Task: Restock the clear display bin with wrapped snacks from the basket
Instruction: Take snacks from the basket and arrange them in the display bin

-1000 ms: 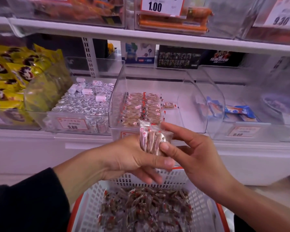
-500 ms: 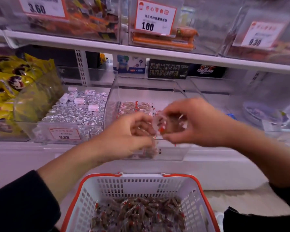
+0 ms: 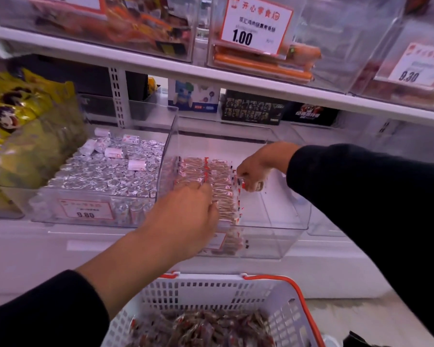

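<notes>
A white lower shelf (image 3: 23, 249) carries clear bins side by side: the clear display bin (image 3: 273, 241) with rows of wrapped snacks (image 3: 218, 176), a bin of silver-foil pieces (image 3: 105, 176) left of it, and yellow packets (image 3: 15, 121) at far left.

White lattice basket (image 3: 211, 294) with orange rim, red-and-clear wrapped snacks (image 3: 211, 171)

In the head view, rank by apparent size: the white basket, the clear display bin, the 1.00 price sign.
1. clear display bin
2. white basket, cut off by the frame edge and nearer the camera, so its order with the bin is unsure
3. 1.00 price sign
</notes>
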Demonstrator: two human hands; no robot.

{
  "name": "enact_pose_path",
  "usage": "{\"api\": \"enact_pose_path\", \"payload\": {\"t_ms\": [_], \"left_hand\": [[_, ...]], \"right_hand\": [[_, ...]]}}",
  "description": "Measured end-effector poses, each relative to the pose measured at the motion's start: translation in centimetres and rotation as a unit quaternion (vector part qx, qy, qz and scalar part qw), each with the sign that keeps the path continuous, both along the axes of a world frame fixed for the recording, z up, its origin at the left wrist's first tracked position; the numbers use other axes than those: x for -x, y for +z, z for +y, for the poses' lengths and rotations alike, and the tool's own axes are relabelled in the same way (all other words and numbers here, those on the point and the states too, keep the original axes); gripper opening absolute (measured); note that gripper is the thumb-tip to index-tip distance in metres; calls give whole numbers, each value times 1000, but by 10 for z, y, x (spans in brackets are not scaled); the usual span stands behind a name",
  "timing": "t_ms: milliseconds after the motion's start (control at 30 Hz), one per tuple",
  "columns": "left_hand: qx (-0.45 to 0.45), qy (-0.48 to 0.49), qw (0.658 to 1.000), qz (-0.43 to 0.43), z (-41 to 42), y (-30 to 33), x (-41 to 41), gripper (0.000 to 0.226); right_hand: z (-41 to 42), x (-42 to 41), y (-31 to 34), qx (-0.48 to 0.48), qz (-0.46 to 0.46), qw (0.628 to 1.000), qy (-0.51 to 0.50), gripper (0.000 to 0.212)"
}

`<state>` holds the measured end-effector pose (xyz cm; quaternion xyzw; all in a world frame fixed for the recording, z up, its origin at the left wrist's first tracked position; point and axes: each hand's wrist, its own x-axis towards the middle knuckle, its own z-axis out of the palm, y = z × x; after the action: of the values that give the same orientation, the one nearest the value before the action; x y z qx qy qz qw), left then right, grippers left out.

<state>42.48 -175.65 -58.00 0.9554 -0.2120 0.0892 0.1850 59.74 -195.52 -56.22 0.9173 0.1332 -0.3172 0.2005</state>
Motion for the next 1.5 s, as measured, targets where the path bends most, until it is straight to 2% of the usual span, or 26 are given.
{"api": "enact_pose_path", "payload": {"t_ms": [200,367,467,600,667,733,800,1133,1200,1300,1500], "left_hand": [[6,-14,1000,1,2,-1,2,45],[23,-10,999,-20,3,-4,4,45],[23,-8,1000,-20,2,-4,5,45],[18,-2,1000,-12,1,-5,5,46],[17,0,1000,-16,1,-5,5,46],[16,-2,1000,-17,1,-6,4,46],[16,-2,1000,-16,1,-6,4,46],[4,1,1000,-20,2,-7,4,43],[-1,5,1000,-18,1,-7,4,43],[-7,13,1000,-19,-1,-8,3,45],[-2,14,1000,-14,0,-9,3,47]], "right_hand": [[-2,-2,6,-20,-29,999,-18,26],[-3,3,6,-16,-65,998,-15,27],[-4,4,8,-10,-124,992,-10,30],[-6,1,14,-63,-165,984,-3,32],[-5,0,17,-77,-130,988,-12,30],[-3,2,17,-45,-42,998,-26,31],[0,4,13,-3,-10,1000,-19,36],[-1,-4,7,-25,-127,992,-10,43],[-3,-4,6,-33,-73,996,-29,41],[2,-1,1,-4,19,999,-46,51],[3,1,-1,12,-22,999,-27,51]]}}
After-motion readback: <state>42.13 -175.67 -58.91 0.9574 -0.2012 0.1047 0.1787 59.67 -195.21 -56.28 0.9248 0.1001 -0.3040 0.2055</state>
